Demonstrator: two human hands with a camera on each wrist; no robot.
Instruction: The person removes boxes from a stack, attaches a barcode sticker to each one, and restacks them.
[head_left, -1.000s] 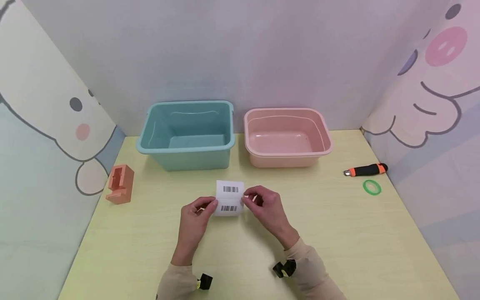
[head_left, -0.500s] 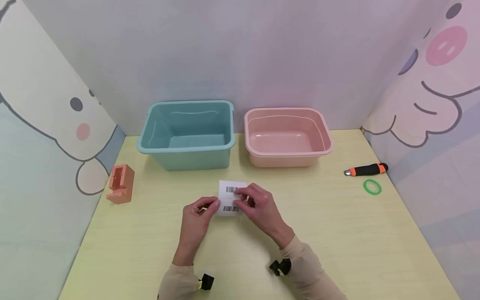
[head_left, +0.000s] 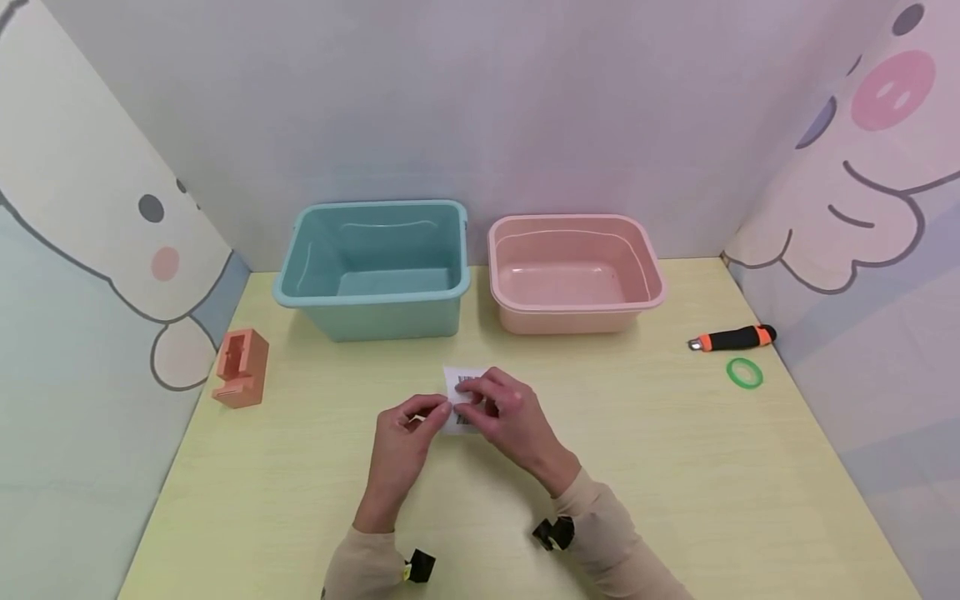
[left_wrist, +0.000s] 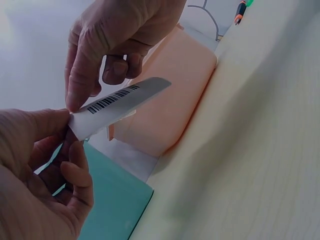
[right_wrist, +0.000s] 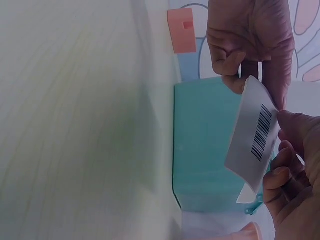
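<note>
A small white paper label [head_left: 453, 380] printed with two barcodes is held up over the table, creased across the middle between them. My left hand [head_left: 401, 446] pinches its left edge at the crease between thumb and index finger. My right hand [head_left: 517, 421] lies over most of the label, thumb and fingertips pinching the crease right beside the left fingertips. In the right wrist view the label [right_wrist: 245, 145] bends along this fold, one barcode facing the camera. The left wrist view shows the label [left_wrist: 142, 95] nearly edge-on, both hands meeting at one end.
A teal bin [head_left: 375, 298] and a pink basin [head_left: 577, 309] stand against the back wall. At the left edge sits a salmon-coloured slotted block [head_left: 256, 367]. A black and orange utility knife [head_left: 731, 340] and a green ring [head_left: 731, 375] lie at the right.
My right hand has slid left from the label's right edge along the crease to the left fingertips, covering most of the label. My left hand and the label have shifted slightly right.
</note>
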